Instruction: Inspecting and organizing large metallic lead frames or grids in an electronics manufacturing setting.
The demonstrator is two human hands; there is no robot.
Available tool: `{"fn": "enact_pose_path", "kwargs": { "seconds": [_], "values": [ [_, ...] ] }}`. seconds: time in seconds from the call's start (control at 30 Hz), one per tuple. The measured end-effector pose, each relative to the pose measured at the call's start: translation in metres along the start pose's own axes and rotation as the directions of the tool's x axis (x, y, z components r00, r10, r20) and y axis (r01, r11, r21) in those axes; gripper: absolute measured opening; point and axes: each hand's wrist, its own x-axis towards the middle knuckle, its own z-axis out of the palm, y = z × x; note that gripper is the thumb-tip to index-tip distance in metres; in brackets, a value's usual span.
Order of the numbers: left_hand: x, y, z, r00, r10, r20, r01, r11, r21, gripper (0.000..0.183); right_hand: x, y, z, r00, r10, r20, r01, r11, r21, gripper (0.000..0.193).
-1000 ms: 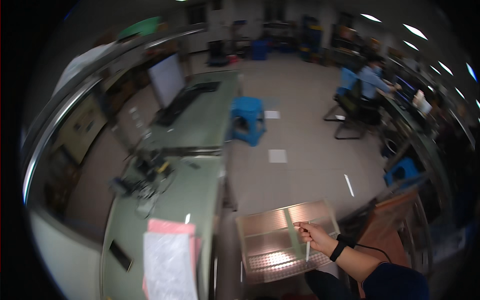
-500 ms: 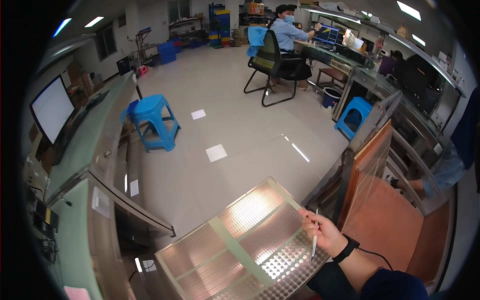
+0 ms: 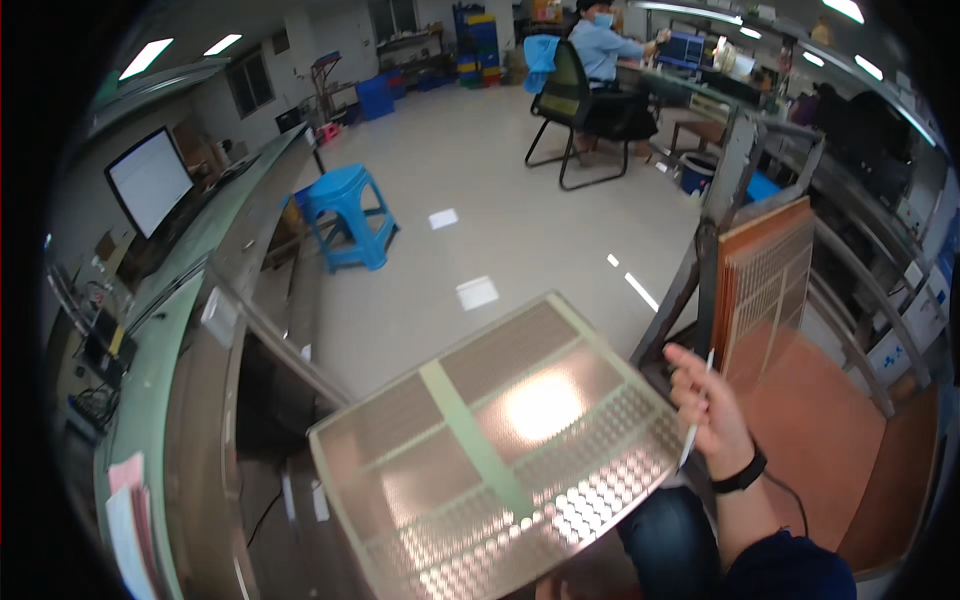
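Right hand (image 3: 712,418) raised at right edge of perforated metal tray (image 3: 500,455), fingers pinched around thin white pen-like tool (image 3: 695,428). Tray tilted over lap, shiny. Left hand out of sight. Blue stool (image 3: 347,212) well behind on floor.
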Motion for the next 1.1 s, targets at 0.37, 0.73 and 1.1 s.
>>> {"fn": "enact_pose_path", "kwargs": {
  "seconds": [0.37,0.73,1.1],
  "values": [
    [0.084,-0.025,0.019,0.969,-0.243,-0.050,-0.048,0.016,-0.999,0.046,-0.055,-0.009,-0.109,0.971,-0.023,-0.238,-0.103,0.859,-0.502,0.026],
    [0.119,-0.038,0.015,0.986,-0.166,0.017,-0.002,-0.113,-0.994,0.050,-0.045,0.013,-0.130,0.982,0.022,-0.187,-0.168,0.553,-0.816,0.028],
    [-0.022,-0.009,0.058,0.947,-0.278,0.161,0.177,0.030,-0.984,0.047,-0.121,-0.018,-0.179,0.987,0.101,-0.129,-0.162,0.510,-0.844,0.018]
  ]
}}
